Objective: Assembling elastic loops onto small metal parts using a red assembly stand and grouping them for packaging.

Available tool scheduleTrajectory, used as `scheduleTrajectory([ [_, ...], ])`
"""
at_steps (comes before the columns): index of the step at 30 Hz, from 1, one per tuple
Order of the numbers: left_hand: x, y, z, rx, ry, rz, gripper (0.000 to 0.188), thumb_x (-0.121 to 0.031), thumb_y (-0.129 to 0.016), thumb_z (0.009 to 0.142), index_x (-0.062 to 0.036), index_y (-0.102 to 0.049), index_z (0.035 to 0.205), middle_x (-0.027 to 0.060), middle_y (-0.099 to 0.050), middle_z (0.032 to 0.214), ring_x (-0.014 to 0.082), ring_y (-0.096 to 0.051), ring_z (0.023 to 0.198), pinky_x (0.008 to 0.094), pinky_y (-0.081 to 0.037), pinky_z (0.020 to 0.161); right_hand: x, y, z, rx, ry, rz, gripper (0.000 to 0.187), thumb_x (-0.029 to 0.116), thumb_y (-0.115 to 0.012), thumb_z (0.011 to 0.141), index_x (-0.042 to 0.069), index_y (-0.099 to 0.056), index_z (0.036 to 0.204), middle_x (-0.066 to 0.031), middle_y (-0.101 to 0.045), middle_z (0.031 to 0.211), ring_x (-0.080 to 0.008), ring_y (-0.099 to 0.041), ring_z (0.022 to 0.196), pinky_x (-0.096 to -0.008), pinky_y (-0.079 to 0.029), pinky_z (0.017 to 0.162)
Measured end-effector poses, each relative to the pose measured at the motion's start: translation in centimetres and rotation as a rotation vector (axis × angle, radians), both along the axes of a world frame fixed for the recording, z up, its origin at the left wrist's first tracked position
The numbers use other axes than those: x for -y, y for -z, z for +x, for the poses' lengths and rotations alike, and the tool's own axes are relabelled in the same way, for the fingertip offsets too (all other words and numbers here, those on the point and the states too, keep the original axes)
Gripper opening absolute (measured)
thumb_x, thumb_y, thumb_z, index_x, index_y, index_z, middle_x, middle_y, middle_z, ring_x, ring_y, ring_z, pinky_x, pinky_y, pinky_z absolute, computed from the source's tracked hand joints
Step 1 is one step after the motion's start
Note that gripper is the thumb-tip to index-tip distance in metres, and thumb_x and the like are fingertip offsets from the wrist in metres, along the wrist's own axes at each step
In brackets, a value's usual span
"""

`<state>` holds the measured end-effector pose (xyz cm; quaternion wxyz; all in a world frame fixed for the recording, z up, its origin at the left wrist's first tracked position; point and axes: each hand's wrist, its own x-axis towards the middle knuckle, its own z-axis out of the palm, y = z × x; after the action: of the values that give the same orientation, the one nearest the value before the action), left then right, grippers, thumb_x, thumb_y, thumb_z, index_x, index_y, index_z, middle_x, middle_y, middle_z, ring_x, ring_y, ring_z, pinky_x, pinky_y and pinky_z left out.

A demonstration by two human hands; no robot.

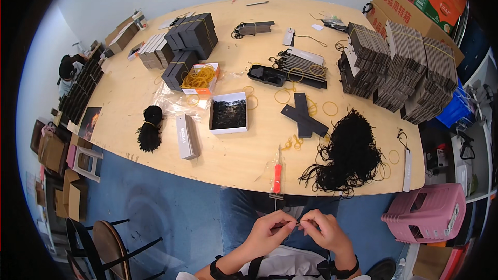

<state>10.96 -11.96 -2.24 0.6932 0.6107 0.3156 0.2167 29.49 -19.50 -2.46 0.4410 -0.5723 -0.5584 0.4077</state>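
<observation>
My left hand (pixel 270 232) and my right hand (pixel 326 229) meet fingertip to fingertip above my lap, just off the table's near edge. Both are closed in a pinch, and whatever sits between the fingers is too small to make out. Just beyond them, a red-handled tool (pixel 277 179) lies at the table edge with a metal clip by it. A big heap of loose black cords (pixel 350 150) spreads on the table to the right of it. Two dark flat tags (pixel 302 116) cross each other farther back. Yellow rubber bands (pixel 293 143) lie near the tool.
On the wooden table (pixel 223 163) stand a white box of small black pieces (pixel 229 113), a box of rubber bands (pixel 199 78), a tied cord bundle (pixel 150 128), a stack of grey tags (pixel 187 136) and tall banded tag stacks (pixel 404 62). A pink stool (pixel 426 212) is at right, a chair (pixel 110 249) at left.
</observation>
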Motion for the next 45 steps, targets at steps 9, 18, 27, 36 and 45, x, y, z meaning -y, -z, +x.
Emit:
scheduleTrajectory([
  [9, 0.2, 0.9, -0.2, 0.075, 0.0, -0.212, 0.012, -0.01, -0.055, 0.098, 0.0012, -0.058, 0.1, 0.0021, -0.063, 0.09, 0.0058, -0.059, 0.083, 0.0216, -0.048, 0.075, -0.2, 0.2, 0.0, -0.061, -0.024, 0.002, 0.009, 0.004, -0.063, 0.088, 0.001, -0.057, 0.094, -0.0068, -0.061, 0.071, -0.0126, -0.057, 0.055, -0.0253, -0.043, 0.05],
  [18, 0.3, 1.3, 0.3, 0.155, -0.066, -0.315, 0.014, -0.01, -0.054, 0.098, -0.0006, -0.053, 0.108, 0.0029, -0.062, 0.086, 0.0071, -0.061, 0.078, 0.0212, -0.049, 0.07, 0.2, 0.4, 0.2, -0.164, -0.102, -0.031, 0.005, 0.0, -0.059, 0.089, -0.002, -0.055, 0.093, -0.0112, -0.067, 0.081, -0.0152, -0.066, 0.067, -0.0239, -0.052, 0.058],
  [27, 0.2, -0.4, -0.6, -0.105, -0.099, -0.022, 0.01, -0.01, -0.061, 0.094, -0.0002, -0.061, 0.09, -0.0002, -0.06, 0.08, 0.001, -0.048, 0.067, 0.0176, -0.039, 0.06, 0.2, 0.6, 0.3, -0.17, 0.109, -0.037, 0.006, 0.002, -0.064, 0.086, 0.001, -0.06, 0.09, -0.0043, -0.066, 0.074, -0.0072, -0.058, 0.056, -0.0214, -0.043, 0.051],
  [36, 0.4, 0.5, 0.1, 0.182, -0.257, -0.469, 0.017, -0.012, -0.068, 0.09, -0.0012, -0.071, 0.102, -0.0031, -0.056, 0.071, 0.0028, -0.049, 0.062, 0.0192, -0.038, 0.055, -0.8, -0.9, -0.8, 0.125, -0.003, 0.146, 0.008, 0.002, -0.068, 0.081, 0.004, -0.062, 0.086, -0.0079, -0.06, 0.07, -0.0209, -0.06, 0.057, -0.0292, -0.046, 0.052],
  [45, 0.2, 0.8, -0.4, -0.078, -0.042, -0.035, 0.011, -0.005, -0.069, 0.087, 0.0012, -0.07, 0.096, 0.0033, -0.063, 0.082, 0.0048, -0.059, 0.078, 0.0191, -0.046, 0.065, -1.1, -1.3, 0.3, 0.344, -0.048, 0.23, 0.007, 0.004, -0.069, 0.079, 0.004, -0.062, 0.081, -0.0061, -0.062, 0.073, -0.0238, -0.063, 0.062, -0.0314, -0.049, 0.054],
])
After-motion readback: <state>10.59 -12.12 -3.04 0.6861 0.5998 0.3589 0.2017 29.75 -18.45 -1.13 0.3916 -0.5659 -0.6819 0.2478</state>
